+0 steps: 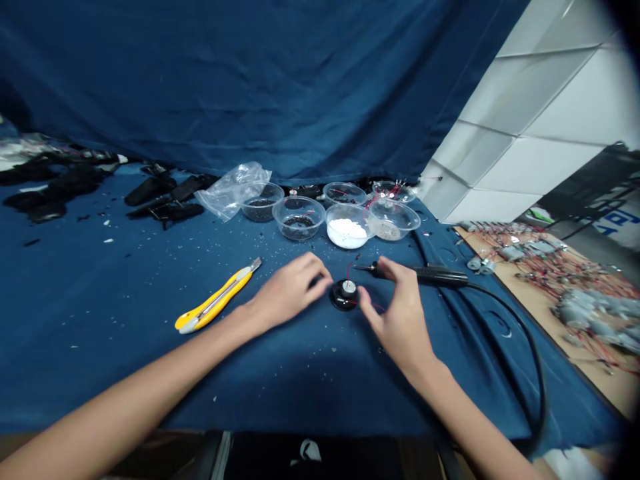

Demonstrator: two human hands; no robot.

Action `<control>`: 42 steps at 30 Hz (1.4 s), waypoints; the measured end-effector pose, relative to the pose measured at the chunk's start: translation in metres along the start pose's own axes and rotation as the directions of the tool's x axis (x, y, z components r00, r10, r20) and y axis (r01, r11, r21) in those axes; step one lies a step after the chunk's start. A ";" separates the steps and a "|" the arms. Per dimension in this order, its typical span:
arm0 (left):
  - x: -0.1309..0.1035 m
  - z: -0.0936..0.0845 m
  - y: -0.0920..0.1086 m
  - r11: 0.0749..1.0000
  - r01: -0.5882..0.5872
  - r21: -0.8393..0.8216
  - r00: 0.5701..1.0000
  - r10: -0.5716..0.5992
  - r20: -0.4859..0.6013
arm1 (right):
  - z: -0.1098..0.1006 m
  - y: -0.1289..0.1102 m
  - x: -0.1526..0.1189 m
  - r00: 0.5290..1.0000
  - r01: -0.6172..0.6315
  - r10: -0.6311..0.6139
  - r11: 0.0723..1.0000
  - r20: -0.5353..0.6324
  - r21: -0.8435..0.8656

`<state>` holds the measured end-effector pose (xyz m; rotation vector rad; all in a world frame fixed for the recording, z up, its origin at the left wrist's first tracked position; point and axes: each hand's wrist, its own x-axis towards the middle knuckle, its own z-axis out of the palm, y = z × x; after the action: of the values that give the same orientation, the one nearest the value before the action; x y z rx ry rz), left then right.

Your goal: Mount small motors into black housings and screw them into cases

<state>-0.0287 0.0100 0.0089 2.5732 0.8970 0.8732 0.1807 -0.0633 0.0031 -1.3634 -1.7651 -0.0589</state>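
Note:
A small black round part (343, 297) with a white-topped motor (349, 287) in its middle lies on the blue cloth. Thin red wires stick out of it. My left hand (294, 288) is just left of it, fingers bent, a gap between thumb and forefinger, nothing visible in them. On the other side my right hand (400, 313) has thumb and fingers apart, the thumb tip close to the part; whether it touches is unclear. Behind the right fingers lies a black corded pen-shaped tool (440, 275) with a thin tip. A yellow utility knife (215, 301) rests left of my left hand.
Several clear plastic bowls stand behind, including one of white bits (347, 232) and one of small black parts (299, 223). A plastic bag (233, 190) and black casings (173, 207) lie back left. At right, a wooden board (535, 293) carries wired motors. The tool's cable (537, 367) curves down right.

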 end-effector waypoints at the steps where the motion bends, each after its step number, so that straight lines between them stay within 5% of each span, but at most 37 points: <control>1: 0.001 -0.016 -0.018 0.998 0.011 0.068 0.995 -0.004 -0.099 | -0.002 -0.007 0.001 0.988 0.152 -0.152 0.985 0.012 -0.084; 4: 0.002 -0.072 -0.092 0.923 0.159 0.351 0.952 -0.049 -0.303 | -0.002 -0.023 0.011 0.906 0.418 -0.375 0.868 0.198 -0.267; 8: -0.007 -0.127 -0.185 0.868 0.219 0.445 0.941 -0.067 -0.333 | 0.009 -0.024 0.025 0.904 0.386 -0.238 0.809 0.354 -0.444; 11: -0.014 -0.139 -0.221 0.838 0.233 0.494 0.944 -0.072 -0.323 | 0.014 -0.016 0.030 0.906 0.352 -0.149 0.785 0.396 -0.510; 14: -0.017 -0.139 -0.230 0.809 0.231 0.541 0.957 -0.090 -0.275 | 0.010 -0.008 0.033 0.882 0.366 -0.126 0.790 0.454 -0.491; 18: -0.020 -0.140 -0.212 0.751 0.235 0.617 0.969 -0.134 -0.206 | 0.000 0.001 0.040 0.810 0.341 -0.056 0.855 0.583 -0.392; 23: -0.034 -0.146 -0.166 0.647 0.278 0.710 0.957 -0.254 -0.143 | -0.007 0.021 0.048 0.701 0.115 -0.021 0.990 0.713 -0.084; 27: -0.050 -0.149 -0.135 0.499 0.466 0.730 0.847 -0.492 -0.204 | -0.010 0.032 0.049 0.687 -0.018 -0.034 0.998 0.726 0.064; 34: -0.073 -0.137 -0.086 0.678 0.703 0.213 0.683 -0.561 -0.468 | -0.009 0.030 0.045 0.711 -0.150 -0.019 0.973 0.703 0.178; 39: -0.074 -0.120 -0.062 0.654 0.724 -0.218 0.495 -0.713 -0.496 | -0.004 0.026 0.040 0.733 -0.242 0.004 0.936 0.680 0.255; 40: -0.072 -0.114 -0.055 0.653 0.702 -0.284 0.506 -0.738 -0.447 | -0.003 0.026 0.039 0.737 -0.243 -0.005 0.931 0.676 0.271; 42: -0.067 -0.101 -0.040 0.660 0.653 -0.372 0.621 -0.748 -0.237 | -0.003 0.025 0.037 0.743 -0.240 -0.028 0.921 0.669 0.306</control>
<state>-0.1525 0.0044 0.0393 1.5882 1.6345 1.1197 0.2017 -0.0267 0.0176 -1.2697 -2.1112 0.9027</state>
